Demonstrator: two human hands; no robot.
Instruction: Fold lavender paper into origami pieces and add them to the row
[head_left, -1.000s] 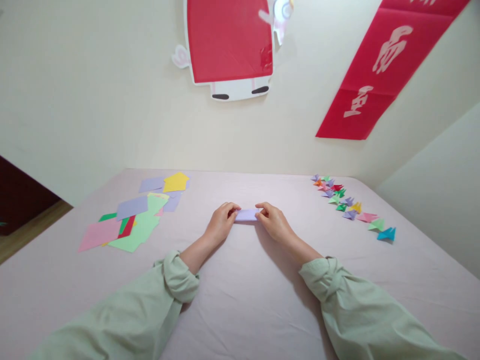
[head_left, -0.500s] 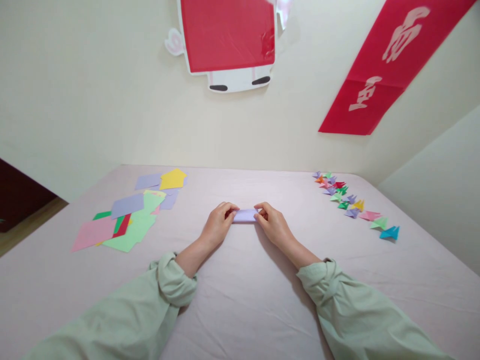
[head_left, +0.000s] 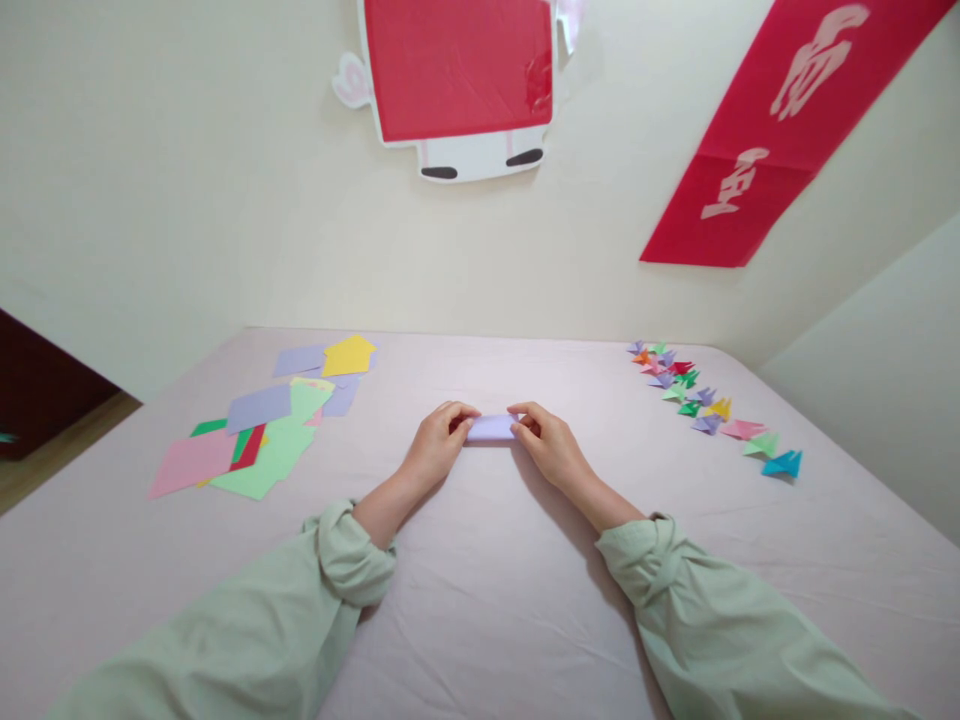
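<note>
A folded purple sheet of paper (head_left: 492, 428) is held between my two hands near the middle of the cloth-covered table (head_left: 480, 580). It forms a narrow rectangle, wider than it is deep. My left hand (head_left: 439, 440) pinches its left end between thumb and fingers. At the opposite end, my right hand (head_left: 549, 445) is closed in the same kind of pinch. The fingertips cover both ends of the paper, so its corners are hidden.
To the left lie loose coloured sheets, among them a pink sheet (head_left: 193, 462), a light green sheet (head_left: 274, 460) and a yellow sheet (head_left: 349, 355). Several small folded paper figures, such as a blue one (head_left: 782, 464), form a diagonal row at right. A wall (head_left: 480, 260) stands behind.
My hands keep the same pinch on the folded purple paper. The right fingers have shifted very slightly on its end, and the whole view has moved a little.
</note>
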